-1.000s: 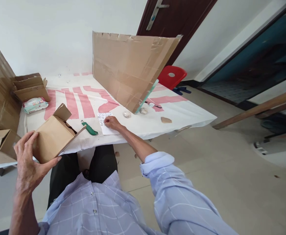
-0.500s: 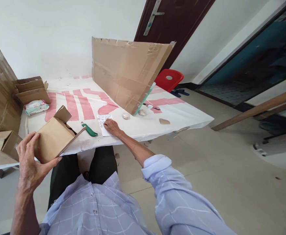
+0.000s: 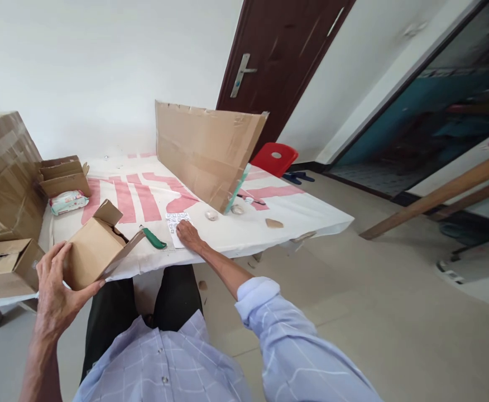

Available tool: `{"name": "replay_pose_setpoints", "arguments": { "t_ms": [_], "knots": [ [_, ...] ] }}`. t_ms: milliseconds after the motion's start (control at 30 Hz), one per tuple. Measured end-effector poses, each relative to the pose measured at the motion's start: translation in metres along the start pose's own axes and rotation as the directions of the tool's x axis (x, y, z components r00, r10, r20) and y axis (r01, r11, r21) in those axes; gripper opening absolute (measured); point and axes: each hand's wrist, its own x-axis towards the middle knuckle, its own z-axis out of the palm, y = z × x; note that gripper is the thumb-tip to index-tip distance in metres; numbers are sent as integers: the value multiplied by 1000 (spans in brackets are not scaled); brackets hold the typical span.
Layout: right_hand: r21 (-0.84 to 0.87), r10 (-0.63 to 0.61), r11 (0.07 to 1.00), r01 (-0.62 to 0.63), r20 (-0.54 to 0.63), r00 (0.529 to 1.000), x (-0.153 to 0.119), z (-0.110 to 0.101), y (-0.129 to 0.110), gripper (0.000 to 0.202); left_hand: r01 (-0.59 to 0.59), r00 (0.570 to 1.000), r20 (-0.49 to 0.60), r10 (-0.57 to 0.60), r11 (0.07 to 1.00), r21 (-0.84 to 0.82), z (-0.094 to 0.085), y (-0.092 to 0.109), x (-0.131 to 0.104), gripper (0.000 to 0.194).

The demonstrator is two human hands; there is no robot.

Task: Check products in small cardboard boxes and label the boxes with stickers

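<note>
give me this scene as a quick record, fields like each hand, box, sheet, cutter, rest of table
left hand: grips the small cardboard box
box state: tilted at the table's near edge, a flap standing up
right hand: fingers curled on the printed white sheet; anything pinched is hidden
cutter: green cutter, lying between box and sheet
table: white cover with red markings
right side: large cardboard panel, cardboard scrap
left side: soft white-and-green pack beside an open carton
</note>
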Motion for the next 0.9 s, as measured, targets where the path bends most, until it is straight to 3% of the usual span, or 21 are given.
{"name": "replay_pose_setpoints", "arguments": {
  "t_ms": [533, 900],
  "knots": [
    [2, 83, 997, -83, -103, 991, -4, -1, -18, 20, 47, 999, -8, -47, 999, -9, -3, -16, -2, 92],
    [25, 81, 997, -78, -132, 988, -2, -1, -18, 22, 81, 997, 6, -81, 997, -17, -7, -15, 4, 94]
  ]
}}
